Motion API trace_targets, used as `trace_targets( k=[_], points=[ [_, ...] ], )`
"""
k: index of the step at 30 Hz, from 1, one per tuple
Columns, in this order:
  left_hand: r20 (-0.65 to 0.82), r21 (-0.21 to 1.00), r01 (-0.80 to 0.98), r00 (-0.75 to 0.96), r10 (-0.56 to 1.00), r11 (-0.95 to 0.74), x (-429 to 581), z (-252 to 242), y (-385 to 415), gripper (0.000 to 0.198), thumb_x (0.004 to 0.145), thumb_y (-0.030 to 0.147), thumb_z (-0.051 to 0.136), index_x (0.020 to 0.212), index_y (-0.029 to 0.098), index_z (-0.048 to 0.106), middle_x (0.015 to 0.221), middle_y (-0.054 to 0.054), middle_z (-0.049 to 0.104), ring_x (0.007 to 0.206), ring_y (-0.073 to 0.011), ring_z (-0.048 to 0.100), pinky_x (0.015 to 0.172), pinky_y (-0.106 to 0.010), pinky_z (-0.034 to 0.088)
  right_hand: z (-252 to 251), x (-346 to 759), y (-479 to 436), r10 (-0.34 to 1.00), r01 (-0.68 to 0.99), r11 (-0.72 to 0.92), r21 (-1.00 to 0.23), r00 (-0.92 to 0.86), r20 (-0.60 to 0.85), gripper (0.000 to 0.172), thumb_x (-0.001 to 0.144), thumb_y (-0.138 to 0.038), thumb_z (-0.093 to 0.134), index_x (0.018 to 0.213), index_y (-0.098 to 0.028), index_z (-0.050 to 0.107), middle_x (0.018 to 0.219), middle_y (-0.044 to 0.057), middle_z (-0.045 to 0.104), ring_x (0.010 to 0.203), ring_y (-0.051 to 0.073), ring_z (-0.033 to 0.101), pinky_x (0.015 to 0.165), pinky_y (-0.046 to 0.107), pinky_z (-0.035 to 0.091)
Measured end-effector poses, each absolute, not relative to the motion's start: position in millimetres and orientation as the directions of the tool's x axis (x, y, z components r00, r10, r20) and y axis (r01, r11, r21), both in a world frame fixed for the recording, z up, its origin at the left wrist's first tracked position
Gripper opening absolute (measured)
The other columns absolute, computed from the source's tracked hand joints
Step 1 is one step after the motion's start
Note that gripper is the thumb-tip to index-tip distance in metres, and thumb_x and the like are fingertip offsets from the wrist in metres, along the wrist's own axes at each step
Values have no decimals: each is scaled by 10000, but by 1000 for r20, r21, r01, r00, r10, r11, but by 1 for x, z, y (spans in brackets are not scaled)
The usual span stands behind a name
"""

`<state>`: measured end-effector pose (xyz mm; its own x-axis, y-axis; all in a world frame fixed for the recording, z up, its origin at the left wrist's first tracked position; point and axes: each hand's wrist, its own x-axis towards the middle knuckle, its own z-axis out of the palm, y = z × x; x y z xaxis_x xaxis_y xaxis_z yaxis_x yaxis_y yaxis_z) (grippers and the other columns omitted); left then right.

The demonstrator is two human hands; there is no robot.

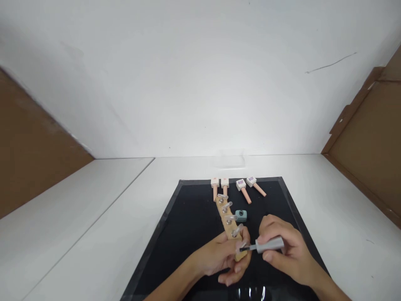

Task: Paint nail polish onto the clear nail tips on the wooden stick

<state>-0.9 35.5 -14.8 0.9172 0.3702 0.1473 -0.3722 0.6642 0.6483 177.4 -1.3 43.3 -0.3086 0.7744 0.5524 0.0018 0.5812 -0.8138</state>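
Note:
My left hand [219,255] is closed around the near end of a wooden nail-tip stand [226,215], which slants away from me over the dark mat. Several clear false nail tips [231,218] sit on round metal mounts along it. Pinched in my right hand [286,246] is a nail polish brush [270,245] with a grey cap-handle. Its dark bristles point left and meet the nail tip [240,246] nearest my left thumb. Just right of the stand is a small teal bottle or case [241,215] with a dark round opening on top.
Several white polish bottles with peach caps lie at the mat's far edge, among them one at the left [214,182] and one at the right [251,181]. The black mat [178,234] lies on a white table [103,217]. Brown cardboard panels [372,138] flank both sides.

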Motion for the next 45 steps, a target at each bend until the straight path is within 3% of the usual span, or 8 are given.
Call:
trace_targets(
  k=[9,13,18,25,30,45],
  points=[
    [137,662,-370,915,381,652,0,-15,34,88,903,253,459,834,202,438,574,46,497,321,-46,407,263,-90,307,43,177,-2,830,71,523,-849,-266,489,77,851,-159,568,816,-226,582,690,-3,518,570,132,470,506,236,377],
    [154,659,-380,913,378,649,-2,-16,34,90,906,261,455,841,200,441,575,46,496,320,-47,411,255,-89,305,40,178,-3,836,25,518,-855,-228,499,67,883,-258,558,823,-232,573,693,-4,501,583,137,475,519,239,386],
    [125,675,-359,917,379,644,0,-16,35,144,895,314,481,830,197,429,570,48,505,330,-47,427,268,-86,308,43,176,-2,797,-34,539,-842,-301,523,121,889,-340,561,879,-234,620,684,4,519,566,137,478,504,241,388],
    [108,702,-334,923,371,629,2,-18,34,173,873,326,522,824,198,417,565,57,503,309,-43,412,261,-94,300,37,179,-3,855,18,461,-887,-278,438,141,900,-335,539,839,-221,595,696,2,507,570,134,459,514,243,373],
    [77,711,-315,923,376,629,2,-16,33,202,855,335,557,819,195,416,557,61,510,302,-43,429,260,-92,306,37,179,-4,833,-52,467,-883,-311,458,119,892,-337,551,863,-231,597,695,2,523,583,137,473,528,244,380],
    [48,748,-272,932,360,605,4,-12,32,294,809,379,622,801,183,403,547,76,522,294,-32,447,247,-86,317,38,179,-5,873,-42,389,-920,-300,383,170,900,-360,537,814,-221,583,685,-4,518,575,126,455,526,230,362]
  ],
)
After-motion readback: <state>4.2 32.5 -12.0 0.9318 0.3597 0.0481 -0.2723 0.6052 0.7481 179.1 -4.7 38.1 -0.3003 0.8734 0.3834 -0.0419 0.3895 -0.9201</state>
